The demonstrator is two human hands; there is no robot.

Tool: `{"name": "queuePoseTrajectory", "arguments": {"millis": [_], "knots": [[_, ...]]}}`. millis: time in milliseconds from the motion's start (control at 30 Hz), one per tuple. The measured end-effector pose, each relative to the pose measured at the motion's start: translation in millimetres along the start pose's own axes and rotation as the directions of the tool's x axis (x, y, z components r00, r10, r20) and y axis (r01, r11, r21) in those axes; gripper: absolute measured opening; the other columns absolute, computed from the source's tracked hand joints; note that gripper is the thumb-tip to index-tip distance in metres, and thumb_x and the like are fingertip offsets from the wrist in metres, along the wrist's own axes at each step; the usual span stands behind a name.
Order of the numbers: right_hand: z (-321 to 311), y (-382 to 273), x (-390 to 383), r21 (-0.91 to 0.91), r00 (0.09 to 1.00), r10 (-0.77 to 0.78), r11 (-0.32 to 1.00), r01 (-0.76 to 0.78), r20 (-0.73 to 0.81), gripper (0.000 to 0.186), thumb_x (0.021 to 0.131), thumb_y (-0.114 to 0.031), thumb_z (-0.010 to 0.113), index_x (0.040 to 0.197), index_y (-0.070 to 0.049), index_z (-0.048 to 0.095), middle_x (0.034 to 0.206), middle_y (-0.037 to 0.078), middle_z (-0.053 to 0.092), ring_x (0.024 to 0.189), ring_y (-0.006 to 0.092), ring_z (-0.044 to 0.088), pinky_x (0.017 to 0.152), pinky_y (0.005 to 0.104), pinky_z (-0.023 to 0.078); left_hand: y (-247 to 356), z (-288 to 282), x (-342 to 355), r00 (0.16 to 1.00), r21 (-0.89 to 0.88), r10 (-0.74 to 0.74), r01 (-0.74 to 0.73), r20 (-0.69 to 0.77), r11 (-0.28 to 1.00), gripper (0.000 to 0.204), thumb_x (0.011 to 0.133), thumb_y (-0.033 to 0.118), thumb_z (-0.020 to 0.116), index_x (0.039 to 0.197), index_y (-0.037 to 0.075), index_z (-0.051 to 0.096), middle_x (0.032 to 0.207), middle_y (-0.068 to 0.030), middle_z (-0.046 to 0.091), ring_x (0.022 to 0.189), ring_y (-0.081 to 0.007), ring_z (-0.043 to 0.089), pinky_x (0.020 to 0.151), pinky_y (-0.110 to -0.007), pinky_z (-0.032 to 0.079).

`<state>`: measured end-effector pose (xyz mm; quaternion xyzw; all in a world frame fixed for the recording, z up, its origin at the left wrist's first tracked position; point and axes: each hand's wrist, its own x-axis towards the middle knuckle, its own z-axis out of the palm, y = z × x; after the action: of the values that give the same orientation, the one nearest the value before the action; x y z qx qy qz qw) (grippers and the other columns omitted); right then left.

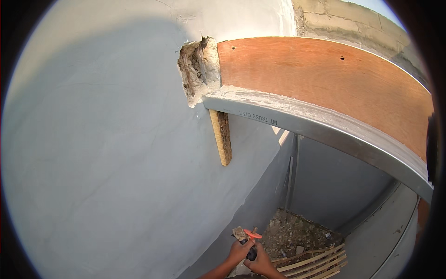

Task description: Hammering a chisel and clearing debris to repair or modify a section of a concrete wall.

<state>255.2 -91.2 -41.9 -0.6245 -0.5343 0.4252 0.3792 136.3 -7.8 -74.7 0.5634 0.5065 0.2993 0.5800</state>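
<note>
Low in the view, my left hand (238,251) and my right hand (261,263) are close together, both with fingers closed. Out of the top of my left hand comes a tool with an orange disc-shaped guard (253,234), which looks like a chisel. A blocky grey-brown piece (239,233) sits beside the guard; its kind is unclear. Between my hands is a dark object (252,254), gripped by my right fingers and mostly covered. Ahead, a rough broken-out hole (192,69) opens in the smooth grey wall (116,139).
From the hole a metal channel (302,122) runs right, with a reddish-brown board (320,63) standing along it. A wooden wedge (221,139) hangs below its left end. Far below lie rubble (292,235) and a slatted wooden rack (316,262). A block wall (346,21) rises behind.
</note>
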Motion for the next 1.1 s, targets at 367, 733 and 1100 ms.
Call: {"name": "queuePoseTrajectory", "arguments": {"millis": [367, 733, 1100], "knots": [[-22.7, -13.6, 1.1, 0.612, 0.997, -0.071, 0.787, 0.072, -0.025, 0.049, 0.079, -0.004, 0.074, 0.121, 0.003, 0.051, 0.085, 0.002, 0.062, 0.07, 0.0101, 0.06, 0.063, 0.0266, 0.051, -10.2, -54.6, -35.0, 0.888, 0.253, -0.383, 0.321, 0.255, 0.913, 0.055, 0.095, 0.053, 0.05, 0.123, 0.007, 0.056, 0.081, -0.0012, 0.057, 0.065, -0.0075, 0.05, 0.055, -0.025, 0.041], [-60.3, -50.9, -11.7, 0.515, 0.943, -0.199, 0.797, 0.315, -0.267, 0.036, 0.079, -0.004, 0.07, 0.11, 0.004, 0.051, 0.078, 0.005, 0.061, 0.066, 0.0113, 0.061, 0.061, 0.026, 0.049, 320.0, -144.9, -106.8, 0.542, 0.22, 0.827, -0.797, -0.151, 0.562, 0.035, 0.086, 0.023, 0.073, 0.109, 0.0, 0.059, 0.101, -0.0093, 0.064, 0.088, -0.0197, 0.063, 0.076, -0.035, 0.053], [-59.7, -52.7, -22.5, 0.328, 0.877, -0.341, 0.831, 0.45, -0.338, 0.046, 0.076, -0.007, 0.073, 0.113, 0.006, 0.049, 0.085, 0.006, 0.06, 0.074, 0.0118, 0.059, 0.068, 0.0256, 0.048, 444.3, -157.2, -33.2, -0.074, 0.289, 0.97, -0.957, -0.233, -0.003, 0.025, 0.088, 0.011, 0.07, 0.108, 0.0, 0.062, 0.098, -0.0063, 0.064, 0.09, -0.0167, 0.063, 0.083, -0.034, 0.053]]}}
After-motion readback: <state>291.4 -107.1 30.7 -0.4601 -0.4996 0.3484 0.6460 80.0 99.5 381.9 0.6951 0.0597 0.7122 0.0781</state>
